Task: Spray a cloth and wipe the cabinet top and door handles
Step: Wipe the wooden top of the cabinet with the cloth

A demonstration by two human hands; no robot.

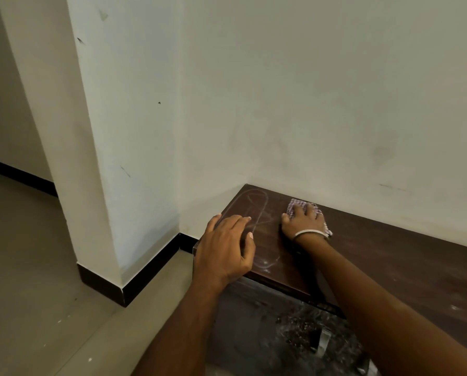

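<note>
A low dark wooden cabinet stands against the white wall, its top [389, 256] dusty with pale wipe streaks near the left end. My right hand [304, 219], with a metal bangle on the wrist, presses flat on a pink-and-white checked cloth [294, 206] on the top, near the wall. Over the cabinet's left front corner my left hand [226, 245] is held with loosely curved fingers and holds nothing. A metal door handle [323, 341] shows on the cabinet front below, partly blurred. No spray bottle is in view.
A white wall pillar [113, 158] with a black skirting board juts out left of the cabinet. Beige floor tiles [37, 294] spread to the left and in front. The wall runs right behind the cabinet's back edge.
</note>
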